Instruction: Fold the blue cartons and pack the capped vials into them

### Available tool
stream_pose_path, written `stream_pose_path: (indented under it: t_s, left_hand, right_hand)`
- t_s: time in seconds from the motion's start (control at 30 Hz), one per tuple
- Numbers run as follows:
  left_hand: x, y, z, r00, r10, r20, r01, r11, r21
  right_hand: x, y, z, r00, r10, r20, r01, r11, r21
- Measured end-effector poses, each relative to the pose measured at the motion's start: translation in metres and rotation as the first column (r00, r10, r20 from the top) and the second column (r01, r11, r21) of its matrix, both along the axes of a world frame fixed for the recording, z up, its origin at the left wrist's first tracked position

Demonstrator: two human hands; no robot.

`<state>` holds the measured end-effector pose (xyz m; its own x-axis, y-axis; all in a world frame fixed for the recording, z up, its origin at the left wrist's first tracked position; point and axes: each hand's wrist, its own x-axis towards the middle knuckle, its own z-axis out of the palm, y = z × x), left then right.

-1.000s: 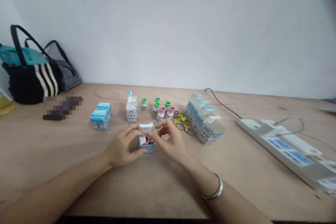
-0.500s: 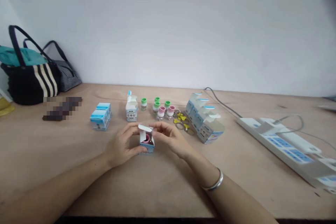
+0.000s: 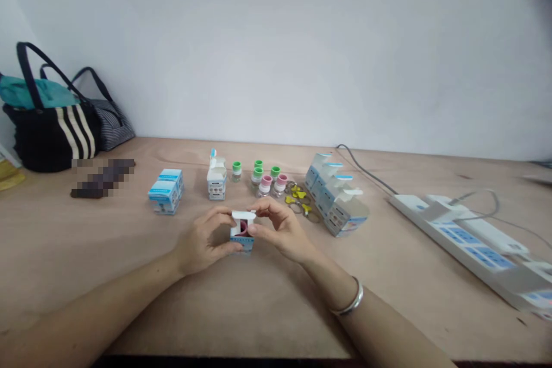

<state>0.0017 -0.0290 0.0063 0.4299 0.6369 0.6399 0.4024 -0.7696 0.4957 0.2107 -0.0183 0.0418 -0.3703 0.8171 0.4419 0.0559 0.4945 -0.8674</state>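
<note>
The left hand (image 3: 202, 240) and right hand (image 3: 280, 231) pinched a small white-and-blue carton (image 3: 242, 245) from either side, fingers curled around it, over the wooden table (image 3: 276, 310). Its white flap stood open, and a pink-capped bottle (image 3: 242, 227) showed inside. The thin card looked light and soft, likely to dent if squeezed hard, so the side walls seemed the best place to hold; the smooth bottle might slip. Print on the nearby stacked cartons (image 3: 166, 191) was too small to read.
</note>
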Motion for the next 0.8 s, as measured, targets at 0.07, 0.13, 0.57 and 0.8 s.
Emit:
stream_pose_path:
  t_s: [0.07, 0.13, 0.57, 0.8]
  left_hand:
    - [0.0, 0.0, -0.002, 1.0, 0.012, 0.017, -0.011, 1.0, -0.017]
    - [0.001, 0.0, -0.007, 0.997, 0.022, 0.071, -0.018, 0.999, -0.051]
    - [0.0, 0.001, -0.011, 0.996, 0.0, 0.086, 0.011, 0.992, -0.128]
    - [0.005, -0.004, 0.006, 0.988, 0.029, -0.154, -0.009, 0.991, 0.13]
  right_hand:
    - [0.001, -0.001, 0.003, 0.998, -0.037, 0.042, 0.032, 0.994, 0.105]
    - [0.001, -0.004, 0.005, 0.992, -0.087, 0.089, 0.069, 0.98, 0.184]
    - [0.008, -0.012, 0.017, 0.912, -0.153, 0.38, -0.047, 0.882, 0.469]
    - [0.011, -0.011, 0.02, 0.885, -0.062, 0.462, -0.181, 0.868, 0.462]
